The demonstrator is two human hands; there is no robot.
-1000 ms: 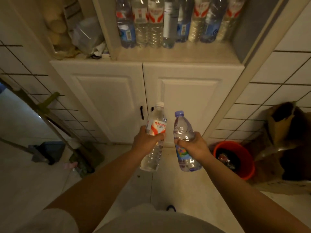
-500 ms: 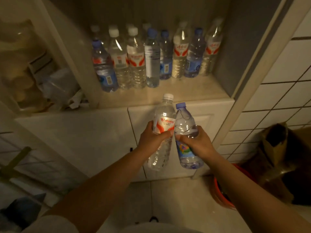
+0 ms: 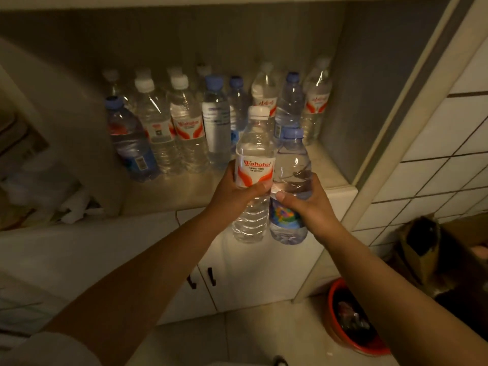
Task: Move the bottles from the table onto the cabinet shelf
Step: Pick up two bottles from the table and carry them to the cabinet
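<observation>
Bottles: two are carried, one in each hand, and now stand raised level with the shelf [image 3: 184, 196], where a second ago they hung low before the cabinet doors [image 3: 253, 270]; half a second ago they were just under the shelf edge. The view has closed in on the cabinet, so the approach looks nearly done and the placing step is judged next. The left hand [image 3: 232, 191] is wrapped firmly round the white-capped bottle [image 3: 254, 165] at its red and white label, thumb across the front. The right hand [image 3: 309, 204] is closed round the blue-capped bottle [image 3: 290, 165] at mid-body, thumb on the front above the coloured label. Both bottles are upright, touching side by side, their bases below the shelf edge and in front of it, not yet resting on anything. Many stored bottles [image 3: 184, 128] already fill the back and left of the shelf in rows; bare shelf remains at the front and front right, near the held pair. A red bucket [image 3: 340, 336] sits on the floor at lower right, well apart. No desk is in view.
</observation>
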